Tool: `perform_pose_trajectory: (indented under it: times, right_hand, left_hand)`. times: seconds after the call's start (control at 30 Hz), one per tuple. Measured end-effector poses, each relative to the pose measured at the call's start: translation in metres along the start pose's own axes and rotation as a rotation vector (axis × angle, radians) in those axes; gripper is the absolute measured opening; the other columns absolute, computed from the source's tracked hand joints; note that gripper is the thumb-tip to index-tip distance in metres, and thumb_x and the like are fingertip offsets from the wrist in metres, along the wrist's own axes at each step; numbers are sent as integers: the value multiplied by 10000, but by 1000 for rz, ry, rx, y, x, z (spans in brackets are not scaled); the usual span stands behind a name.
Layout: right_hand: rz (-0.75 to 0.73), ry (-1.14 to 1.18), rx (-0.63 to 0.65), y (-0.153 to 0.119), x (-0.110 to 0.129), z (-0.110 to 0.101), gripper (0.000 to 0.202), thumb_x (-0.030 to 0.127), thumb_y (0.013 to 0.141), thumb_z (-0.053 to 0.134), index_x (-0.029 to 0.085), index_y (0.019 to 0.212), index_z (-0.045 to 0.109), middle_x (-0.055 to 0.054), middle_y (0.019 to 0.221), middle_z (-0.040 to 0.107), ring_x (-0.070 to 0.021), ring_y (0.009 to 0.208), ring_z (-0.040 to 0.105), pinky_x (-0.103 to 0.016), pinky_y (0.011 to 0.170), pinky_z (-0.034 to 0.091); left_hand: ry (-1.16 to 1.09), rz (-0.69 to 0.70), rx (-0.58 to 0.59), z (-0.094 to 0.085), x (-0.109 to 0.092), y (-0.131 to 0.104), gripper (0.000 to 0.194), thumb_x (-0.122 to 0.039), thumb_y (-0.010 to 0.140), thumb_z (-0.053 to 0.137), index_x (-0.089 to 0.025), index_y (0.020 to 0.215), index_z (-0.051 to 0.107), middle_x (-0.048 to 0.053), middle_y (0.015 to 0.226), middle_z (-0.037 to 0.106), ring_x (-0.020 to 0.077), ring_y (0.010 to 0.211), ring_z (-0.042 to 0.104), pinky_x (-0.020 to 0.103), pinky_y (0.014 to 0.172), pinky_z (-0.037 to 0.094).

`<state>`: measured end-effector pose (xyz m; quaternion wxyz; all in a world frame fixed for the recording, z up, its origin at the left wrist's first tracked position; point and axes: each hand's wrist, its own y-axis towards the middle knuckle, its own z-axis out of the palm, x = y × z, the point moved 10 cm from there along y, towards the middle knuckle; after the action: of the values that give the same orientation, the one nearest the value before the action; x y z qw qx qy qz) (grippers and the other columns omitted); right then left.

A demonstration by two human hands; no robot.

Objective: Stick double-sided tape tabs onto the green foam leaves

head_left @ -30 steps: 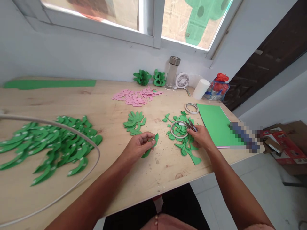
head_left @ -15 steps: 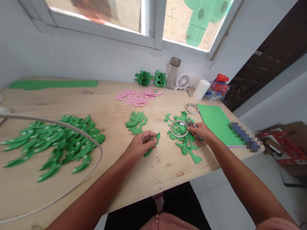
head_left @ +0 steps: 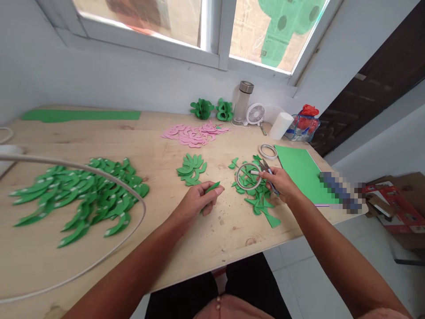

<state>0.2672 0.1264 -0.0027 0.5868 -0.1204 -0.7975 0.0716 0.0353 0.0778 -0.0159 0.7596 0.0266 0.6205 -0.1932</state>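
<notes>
I am watching from a distance over a pale wooden table (head_left: 99, 137), bare hands working at its near edge. The heap of curved green pieces with white patches (head_left: 102, 201) spreads across the left side, and a green sheet (head_left: 294, 168) lies at the right end. In the far right corner, a clear pouch with blue trim (head_left: 300, 133) holds something red that bulges above its top. Left of it stands a capped clear bottle (head_left: 241, 104); its contents I cannot make out.

The right hand (head_left: 278, 181) is closed around scissors (head_left: 267, 169), blades toward the far side and slightly left. Its fingertips meet a short white end at the tape ring (head_left: 237, 178). The ring is over green scraps (head_left: 260, 197); whether it touches them I cannot tell.

Just left of centre, the left hand (head_left: 199, 199) pinches a narrow green piece (head_left: 214, 186) between thumb and fingers. The piece's long axis slants from near left to far right, its pointed tip toward the far right. Half a second ago its broad face showed; now it is turned nearly edge-on, mostly hidden by the fingers.
</notes>
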Motion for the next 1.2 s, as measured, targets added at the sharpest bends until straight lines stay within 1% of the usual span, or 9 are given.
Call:
perform_pose_trajectory:
  times: [0.1,0.2,0.33,0.47,0.63,0.8,0.87,0.97,1.2]
  right_hand:
    - [-21,43,11,-7,5,7,252,387,656,714,157,670,613,66,400,478,-54,327,362,-187,320,217]
    - [-69,140,12,-15,13,17,288,416,651,723,158,680,599,29,507,592,-45,340,376,-187,317,218]
    - [-86,290,26,-26,19,36,306,418,631,743,165,714,592,-3,685,689,-34,358,393,-187,316,229]
    - [-93,355,2,-33,20,54,301,403,633,746,169,721,580,9,659,677,-35,357,397,-184,326,249]
    - [-111,462,-33,-35,21,76,299,400,647,738,167,715,563,-2,673,678,-30,363,376,-188,337,229]
    - [-109,532,-66,-40,22,92,296,406,641,734,183,732,562,15,654,667,-44,372,378,-203,348,226]
    - [-106,543,-69,-42,22,97,297,413,636,729,188,723,556,15,661,669,-48,373,373,-210,349,226]
    - [-103,542,-68,-47,25,102,294,421,636,717,194,724,551,13,660,660,-53,382,368,-213,357,227]
    - [-121,475,-79,-53,25,101,334,494,663,670,195,734,539,16,627,603,-62,411,357,-212,389,248]
  left_hand:
    - [6,-10,14,2,0,-1,369,-412,694,703,-149,929,594,-94,533,393,43,396,292,206,408,258]
    - [72,1,16,4,-3,-4,432,-368,643,741,-156,993,600,-93,561,388,56,436,327,204,419,261]
    - [192,86,-43,2,-12,-7,344,-312,678,691,-156,975,618,-91,556,361,62,450,331,211,440,255]
    - [260,210,-157,-9,-22,-8,232,-306,738,615,-156,913,640,-79,544,362,72,456,341,219,458,269]
    - [493,441,-289,-16,-42,-15,92,-249,759,606,-176,801,643,-8,710,566,108,589,484,235,546,377]
    - [633,614,-260,-2,-52,-24,77,-206,782,594,-189,856,611,63,1022,660,178,888,612,272,724,468]
    - [660,604,-254,0,-49,-24,131,-198,787,587,-194,917,598,64,1039,668,184,905,621,279,748,472]
    - [677,518,-252,0,-42,-20,178,-221,799,575,-202,975,594,37,926,681,166,761,615,268,686,458]
    - [510,399,-256,-8,-39,-17,119,-298,793,590,-194,843,615,-15,710,605,131,629,515,228,585,376]
